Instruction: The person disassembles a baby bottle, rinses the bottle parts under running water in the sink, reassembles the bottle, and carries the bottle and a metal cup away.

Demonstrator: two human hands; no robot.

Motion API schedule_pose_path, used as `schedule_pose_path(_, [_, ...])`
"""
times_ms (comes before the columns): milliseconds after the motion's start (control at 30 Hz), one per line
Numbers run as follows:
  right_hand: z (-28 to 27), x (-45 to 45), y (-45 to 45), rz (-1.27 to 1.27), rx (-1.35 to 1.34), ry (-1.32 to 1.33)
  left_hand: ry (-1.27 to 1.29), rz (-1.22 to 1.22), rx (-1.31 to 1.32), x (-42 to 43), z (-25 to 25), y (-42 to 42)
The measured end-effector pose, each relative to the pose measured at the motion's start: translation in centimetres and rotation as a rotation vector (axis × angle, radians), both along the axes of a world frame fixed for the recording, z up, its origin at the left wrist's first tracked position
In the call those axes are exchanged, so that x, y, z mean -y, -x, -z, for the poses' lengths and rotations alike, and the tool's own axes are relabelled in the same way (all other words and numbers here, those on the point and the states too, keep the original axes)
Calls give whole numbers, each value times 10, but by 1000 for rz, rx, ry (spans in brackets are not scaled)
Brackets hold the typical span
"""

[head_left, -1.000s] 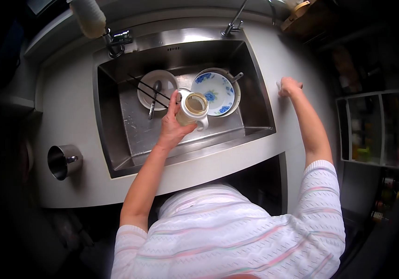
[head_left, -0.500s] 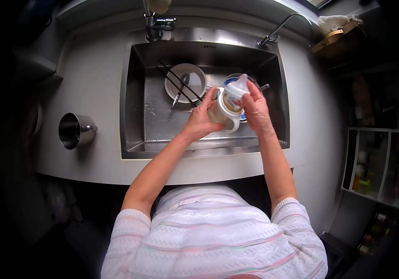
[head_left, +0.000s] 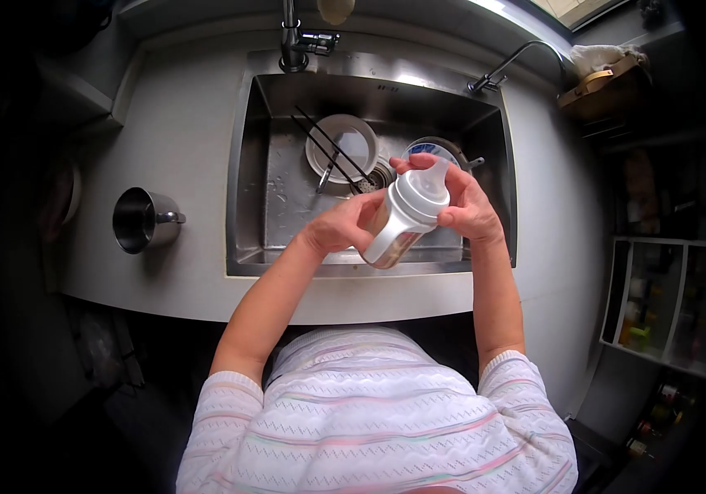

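Head view: grasping a baby bottle (head_left: 401,219) in both hands, well above the sink (head_left: 280,224). Clasping the bottle's body with the left hand (head_left: 341,225); curling thumb and fingers of the right hand (head_left: 472,207) around the white collar (head_left: 416,199), just below the clear nipple (head_left: 433,176). Tilting it, nipple up and rightward. Seeing beyond, in the sink, a pale bowl (head_left: 358,145) with chopsticks (head_left: 335,145) and spoon (head_left: 327,176). Noting a metal mug (head_left: 145,221) left, on the counter (head_left: 192,148).
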State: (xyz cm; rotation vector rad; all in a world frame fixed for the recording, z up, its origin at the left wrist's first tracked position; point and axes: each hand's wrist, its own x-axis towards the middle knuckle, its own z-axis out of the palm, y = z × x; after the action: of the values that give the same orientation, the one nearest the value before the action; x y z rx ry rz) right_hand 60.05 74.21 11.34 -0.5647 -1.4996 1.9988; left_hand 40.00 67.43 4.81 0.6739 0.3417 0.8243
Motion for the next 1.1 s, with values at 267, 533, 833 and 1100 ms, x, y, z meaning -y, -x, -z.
schedule_pose_path(267, [28,-1,33,698,255,-46,-112,-619,-605,-8,2,-15])
schedule_pose_path(533, [-8,-20,25,486,273,-34,-230,-538,-652,-13,-20,2])
schedule_pose_path(833, [-18,-14,28,111,-5,29,-25,-222,12,-3,0,-3])
schedule_pose_path(1100, [-18,-25,30,-163,-246,-67,56,25,434,1,-14,-14])
